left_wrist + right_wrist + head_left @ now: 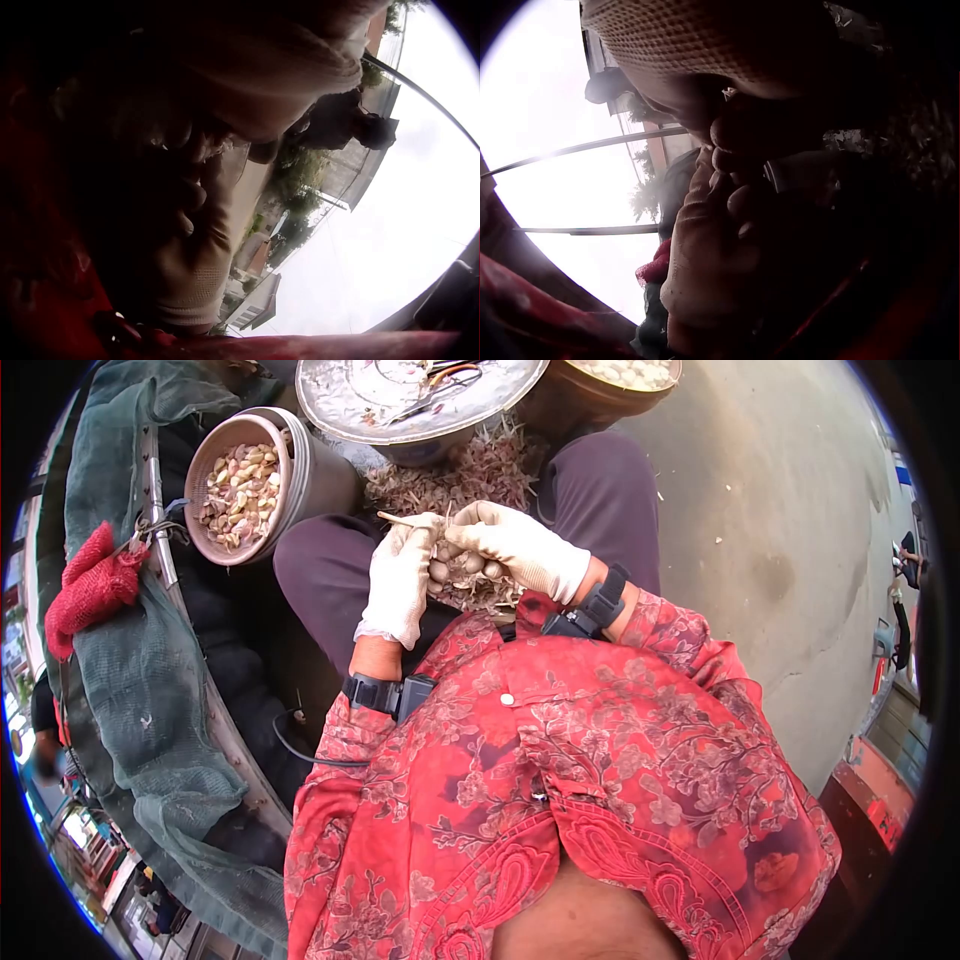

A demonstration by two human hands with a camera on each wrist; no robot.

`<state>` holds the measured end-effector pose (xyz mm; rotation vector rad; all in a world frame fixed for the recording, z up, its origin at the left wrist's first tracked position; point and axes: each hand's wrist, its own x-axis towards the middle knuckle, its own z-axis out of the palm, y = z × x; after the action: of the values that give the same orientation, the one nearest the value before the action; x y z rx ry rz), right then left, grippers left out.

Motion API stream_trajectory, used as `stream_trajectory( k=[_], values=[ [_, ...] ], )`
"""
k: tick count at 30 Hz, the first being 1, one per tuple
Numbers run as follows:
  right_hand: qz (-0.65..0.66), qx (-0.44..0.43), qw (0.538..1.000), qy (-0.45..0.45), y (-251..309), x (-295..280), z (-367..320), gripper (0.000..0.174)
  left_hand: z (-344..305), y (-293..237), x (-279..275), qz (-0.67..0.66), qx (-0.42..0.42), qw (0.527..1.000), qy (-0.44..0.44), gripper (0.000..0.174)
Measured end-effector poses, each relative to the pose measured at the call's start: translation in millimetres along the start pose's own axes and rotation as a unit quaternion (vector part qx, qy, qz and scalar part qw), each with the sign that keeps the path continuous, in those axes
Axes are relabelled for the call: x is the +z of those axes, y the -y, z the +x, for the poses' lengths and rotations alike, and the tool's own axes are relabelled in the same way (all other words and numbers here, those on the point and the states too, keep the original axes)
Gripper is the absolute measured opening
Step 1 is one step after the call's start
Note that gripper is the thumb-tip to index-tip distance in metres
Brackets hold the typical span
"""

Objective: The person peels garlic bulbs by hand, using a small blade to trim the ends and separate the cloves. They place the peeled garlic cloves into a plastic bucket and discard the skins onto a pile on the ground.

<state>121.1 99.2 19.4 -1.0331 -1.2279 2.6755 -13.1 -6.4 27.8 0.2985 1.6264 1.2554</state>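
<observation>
Both hands wear whitish knit gloves and meet over the lap in the head view. My left hand [397, 585] grips a garlic bulb mostly hidden by its fingers, and a dry stalk [398, 518] sticks out to the left past the fingertips. My right hand [522, 548] has its fingers curled in against the same bulb, close to the left fingertips. Just below them, several garlic bulbs [493, 569] lie in the lap among dry husks [485, 595]. In the dark right wrist view, the left glove [705, 262] and right glove [697, 60] come together at the fingertips.
A bucket [203, 465] of garlic cloves [240, 495] stands at the left knee. Ahead, a round metal tray [335, 415] carries tools, with a husk heap [460, 480] below it. A bowl [640, 398] of pale cloves is beyond; green netting [165, 710] drapes a rail at left.
</observation>
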Motion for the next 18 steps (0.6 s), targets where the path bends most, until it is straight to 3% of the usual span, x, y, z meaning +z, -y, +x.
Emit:
stream_trajectory(
  k=[5, 13, 18],
  values=[
    [-0.002, -0.017, 1.0, 0.0, -5.5, -10.6, 2.4, 0.024, 0.9, -0.5, -2.7, -0.049, -0.016, 0.995, 0.085, 0.028],
    [-0.036, 0.041, 0.998, -0.002, 2.2, 0.7, -4.9, 0.024, -9.0, -6.3, 4.3, 0.047, 0.005, 0.997, 0.058, 0.028],
    [0.103, -0.011, 0.992, 0.071, -9.5, -7.2, -0.6, 0.019, -11.1, -6.6, 5.4, 0.026, 0.064, 0.997, 0.04, 0.023]
  ],
)
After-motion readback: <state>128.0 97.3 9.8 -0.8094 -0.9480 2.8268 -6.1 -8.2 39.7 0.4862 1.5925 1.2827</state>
